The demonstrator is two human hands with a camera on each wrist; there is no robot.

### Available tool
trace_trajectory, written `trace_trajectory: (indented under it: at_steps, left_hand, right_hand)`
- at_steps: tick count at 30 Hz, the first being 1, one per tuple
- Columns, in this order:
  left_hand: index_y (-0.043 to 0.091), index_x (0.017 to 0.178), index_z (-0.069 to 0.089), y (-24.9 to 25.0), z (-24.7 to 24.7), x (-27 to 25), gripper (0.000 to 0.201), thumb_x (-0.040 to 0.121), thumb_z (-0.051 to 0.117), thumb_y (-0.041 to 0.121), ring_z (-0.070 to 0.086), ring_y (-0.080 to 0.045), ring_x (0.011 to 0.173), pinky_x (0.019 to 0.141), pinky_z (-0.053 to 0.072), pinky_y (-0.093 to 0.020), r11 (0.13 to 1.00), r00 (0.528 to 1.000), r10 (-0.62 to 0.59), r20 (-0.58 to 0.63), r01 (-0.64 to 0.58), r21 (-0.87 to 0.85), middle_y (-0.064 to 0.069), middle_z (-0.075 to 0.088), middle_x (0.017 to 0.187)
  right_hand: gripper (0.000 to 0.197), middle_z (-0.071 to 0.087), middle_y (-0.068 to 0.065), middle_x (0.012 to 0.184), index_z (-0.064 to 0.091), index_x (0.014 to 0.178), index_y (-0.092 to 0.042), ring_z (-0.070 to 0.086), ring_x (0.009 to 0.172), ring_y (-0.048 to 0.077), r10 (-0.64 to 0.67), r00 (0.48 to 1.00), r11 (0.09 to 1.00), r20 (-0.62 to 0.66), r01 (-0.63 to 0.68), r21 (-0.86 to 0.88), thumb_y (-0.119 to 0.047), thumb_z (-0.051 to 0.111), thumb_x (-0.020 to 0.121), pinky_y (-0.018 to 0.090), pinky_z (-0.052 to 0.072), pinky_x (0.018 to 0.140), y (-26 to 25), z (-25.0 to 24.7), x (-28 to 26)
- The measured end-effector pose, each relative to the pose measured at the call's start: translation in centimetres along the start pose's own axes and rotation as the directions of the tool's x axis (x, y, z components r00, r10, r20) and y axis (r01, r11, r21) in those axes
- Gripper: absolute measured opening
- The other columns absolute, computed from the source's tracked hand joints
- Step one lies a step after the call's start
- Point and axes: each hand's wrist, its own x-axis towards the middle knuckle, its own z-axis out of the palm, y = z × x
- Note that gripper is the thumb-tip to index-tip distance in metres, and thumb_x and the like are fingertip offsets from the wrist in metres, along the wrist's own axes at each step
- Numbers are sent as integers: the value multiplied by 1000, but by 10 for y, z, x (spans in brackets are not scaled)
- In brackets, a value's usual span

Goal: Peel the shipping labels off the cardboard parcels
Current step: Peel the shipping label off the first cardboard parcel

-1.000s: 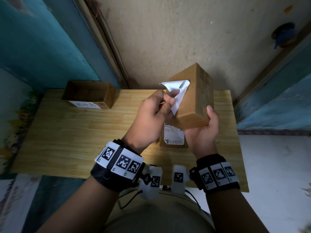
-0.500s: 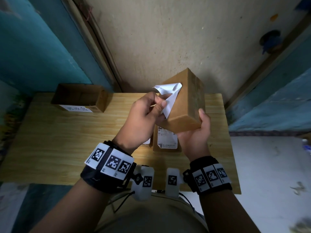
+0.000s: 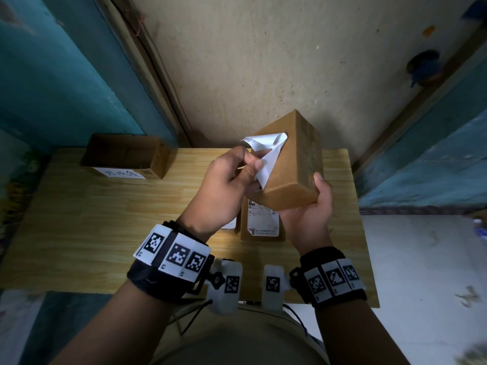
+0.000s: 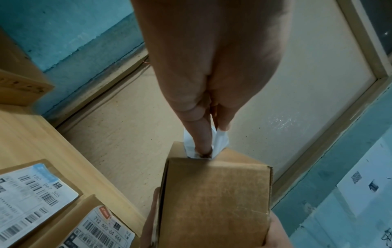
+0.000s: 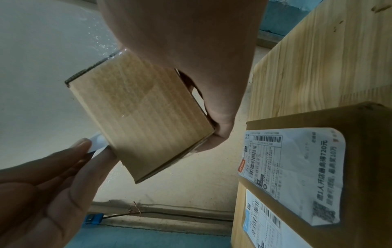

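Your left thumb and fingers (image 3: pixel 254 164) are pinched together on the white paper shipping label (image 3: pixel 268 151), most of which has lifted off and curls away from the face of the small brown cardboard parcel (image 3: pixel 295 164). Your left hand (image 3: pixel 226 188) sits just left of that parcel, and in the left wrist view your index fingertip (image 4: pixel 203 146) presses right at the box edge where the label still clings. Your right hand (image 3: pixel 308 214) cups the parcel from below, fingers curled round its lower end and the thumb up its right side; the parcel is tilted, held in the air above the light wooden table (image 3: pixel 105 219).

Directly beneath your fingers, two more brown cardboard parcels lie flat on the table with printed white barcode labels (image 5: pixel 297 171) face up and fully stuck down. Well off to the left of your left hand, at the table's far edge, stands an open, empty-looking brown cardboard box (image 3: pixel 126 155) with a white handwritten slip (image 3: pixel 118 173) on its near side.
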Motion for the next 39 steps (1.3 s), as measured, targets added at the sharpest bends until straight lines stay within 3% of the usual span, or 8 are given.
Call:
trace_trajectory:
  at_steps: [2, 7, 12, 17, 20, 31, 35, 39]
  left_hand:
    - [11, 80, 56, 0, -1, 0, 21, 100, 53, 11, 69, -29, 105, 84, 59, -48, 1000, 1000, -2, 4, 2, 8, -20, 68, 111]
    - [12, 80, 56, 1, -3, -3, 20, 100, 54, 13, 68, -30, 103, 83, 59, -51, 1000, 1000, -3, 9, 3, 31, -24, 67, 109]
    - [24, 75, 58, 0, -7, -3, 19, 93, 58, 29, 66, -22, 85, 79, 59, -53, 997, 1000, 17, 3, -17, 76, -9, 64, 86]
    - [29, 71, 59, 0, -6, -5, 20, 92, 58, 29, 65, -24, 84, 79, 57, -60, 998, 1000, 10, 3, -10, 65, -4, 63, 83]
    - [27, 73, 59, 1, -5, -7, 20, 92, 58, 30, 65, -35, 86, 79, 55, -62, 997, 1000, 6, 0, -6, 73, -11, 62, 85]
    - [14, 78, 54, 2, -5, -15, 22, 101, 53, 15, 64, -22, 86, 84, 56, -59, 1000, 1000, -21, 14, 21, 19, -12, 61, 87]
    - [18, 79, 58, 0, -6, -16, 20, 98, 56, 20, 63, -27, 84, 84, 54, -62, 1000, 1000, -2, 11, 2, 27, -14, 62, 86]
    - [5, 101, 60, 4, -4, -22, 11, 101, 53, 13, 61, -10, 80, 74, 49, -33, 997, 997, 67, 44, -68, 23, 1, 65, 88]
  right_hand:
    - [67, 66, 17, 138, 54, 143, -4, 63, 127, 30, 11, 1000, 1000, 9, -11, -20, -47, 57, 91, 47, 43, 115, 0, 1, -1]
    - [66, 58, 20, 148, 50, 147, -3, 62, 129, 32, 9, 1000, 1000, -5, -9, -14, -45, 51, 95, 49, 40, 119, 0, 4, -5]
    - [60, 63, 17, 142, 56, 141, -5, 59, 132, 33, 9, 1000, 1000, 7, -8, -24, -44, 46, 97, 49, 42, 117, 2, 4, -5]
    - [51, 71, 14, 130, 71, 127, -9, 67, 122, 29, -8, 1000, 999, 10, 8, -39, -43, 44, 99, 48, 47, 110, 2, 3, -7]
    - [51, 72, 13, 129, 64, 132, -8, 68, 121, 28, -2, 1000, 999, -1, 2, -36, -43, 41, 102, 46, 47, 109, 2, 1, -9]
    - [57, 70, 14, 131, 60, 138, -6, 66, 122, 29, -21, 999, 996, -34, 18, -85, -43, 46, 97, 47, 50, 109, 4, 2, -15]
    - [64, 66, 17, 136, 54, 144, -3, 63, 126, 32, -30, 999, 995, -42, 26, -97, -45, 45, 96, 50, 43, 115, 4, 3, -17]
    - [63, 66, 17, 135, 58, 141, -5, 62, 127, 33, -33, 999, 997, -24, 31, -67, -46, 50, 94, 52, 40, 118, 4, 4, -18]
